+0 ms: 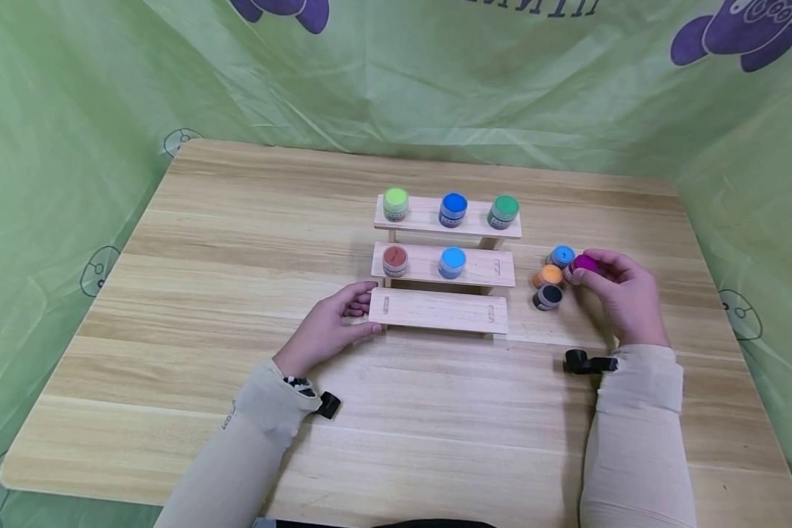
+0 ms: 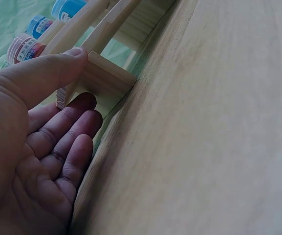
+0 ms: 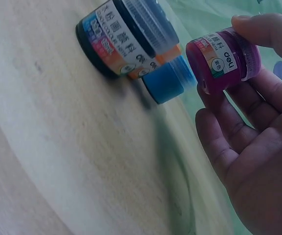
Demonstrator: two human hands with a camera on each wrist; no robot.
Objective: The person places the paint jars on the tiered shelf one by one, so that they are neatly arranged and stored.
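My right hand (image 1: 633,297) pinches a magenta paint jar (image 3: 224,61) between thumb and fingers, tilted and lifted off the table in the right wrist view. Close by it stand a blue jar (image 1: 560,256), an orange jar (image 1: 551,276) and a black jar (image 1: 548,297). At the left end of a three-step wooden rack (image 1: 438,311), my left hand (image 1: 326,326) grips the lowest step, thumb at the front corner and index finger at the rear one. Its other fingers curl loosely beside the step in the left wrist view (image 2: 57,147).
On the top step are a light green jar (image 1: 395,204), a dark blue jar (image 1: 453,210) and a green jar (image 1: 504,212). The middle step carries a brown jar (image 1: 395,260) and a light blue jar (image 1: 452,262). Green cloth (image 1: 383,95) hangs behind the wooden table (image 1: 237,242).
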